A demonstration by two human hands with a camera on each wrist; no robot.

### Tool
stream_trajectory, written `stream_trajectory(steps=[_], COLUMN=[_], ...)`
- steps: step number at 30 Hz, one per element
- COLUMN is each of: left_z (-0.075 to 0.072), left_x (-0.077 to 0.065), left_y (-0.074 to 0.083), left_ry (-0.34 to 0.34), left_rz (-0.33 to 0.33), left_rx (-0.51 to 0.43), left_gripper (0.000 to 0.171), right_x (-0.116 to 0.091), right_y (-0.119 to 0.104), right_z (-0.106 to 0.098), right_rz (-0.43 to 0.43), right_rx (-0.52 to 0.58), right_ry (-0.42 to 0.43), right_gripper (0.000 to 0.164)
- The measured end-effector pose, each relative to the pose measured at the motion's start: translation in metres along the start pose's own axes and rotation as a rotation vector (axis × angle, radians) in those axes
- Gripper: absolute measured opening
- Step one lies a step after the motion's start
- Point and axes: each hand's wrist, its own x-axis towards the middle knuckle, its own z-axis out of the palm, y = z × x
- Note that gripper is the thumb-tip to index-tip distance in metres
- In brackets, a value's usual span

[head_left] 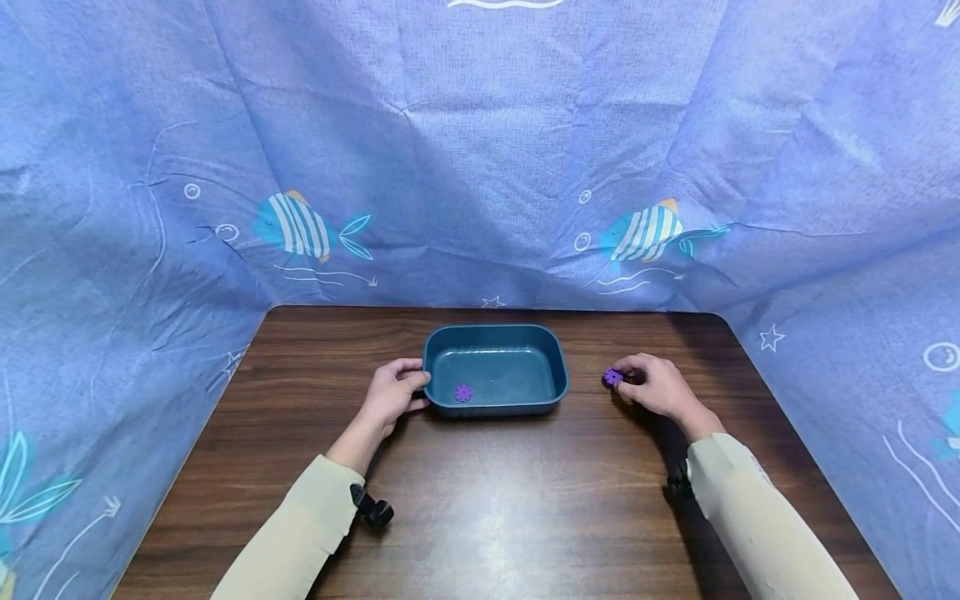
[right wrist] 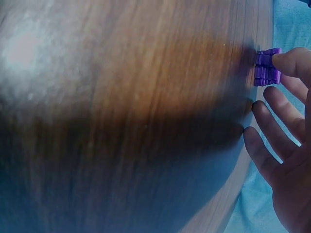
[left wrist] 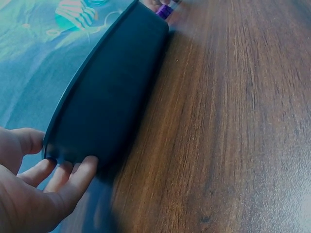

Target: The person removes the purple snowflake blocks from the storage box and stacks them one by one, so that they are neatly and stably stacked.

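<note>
A dark teal rectangular plastic basin (head_left: 498,375) stands on the table. My left hand (head_left: 392,390) grips its left end, thumb at the rim and the other fingers (left wrist: 80,182) against the outer wall. Inside the basin, near its front left corner, lies a purple flower-shaped piece (head_left: 463,392). To the right of the basin my right hand (head_left: 658,385) pinches another purple flower-shaped piece (head_left: 612,377) between thumb and fingers. In the right wrist view this purple piece (right wrist: 267,68) looks thick and ridged, like several layers; whether it is a stack I cannot tell.
Dark wood-grain table (head_left: 510,500) lies under both hands, with glare near its front. A blue curtain (head_left: 487,167) printed with fish hangs behind and at both sides. A black wrist camera (head_left: 372,508) sits on the left sleeve.
</note>
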Motion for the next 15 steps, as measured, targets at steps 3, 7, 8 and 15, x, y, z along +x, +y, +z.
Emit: stream_trajectory(steps=[3, 7, 8, 15], left_z=[0.0000, 0.0002, 0.0003, 0.0006], left_x=[0.0001, -0.0002, -0.0002, -0.0016], left_y=[-0.0007, -0.0010, -0.0010, 0.0010], left_ry=[-0.002, -0.002, -0.003, -0.002], left_rz=[0.001, 0.002, 0.002, -0.001], left_rx=[0.002, 0.002, 0.000, -0.005], left_gripper=[0.041, 0.040, 0.040, 0.040], right_x=[-0.0001, -0.0004, -0.0005, -0.0008], right_y=[0.0003, 0.0002, 0.0001, -0.0003], right_z=[-0.0001, 0.0000, 0.0001, -0.0010], right_rz=[0.012, 0.015, 0.016, 0.020], right_rx=[-0.004, -0.004, -0.004, 0.010], right_ry=[-0.008, -0.010, -0.007, -0.006], right_gripper=[0.027, 0.027, 0.027, 0.027])
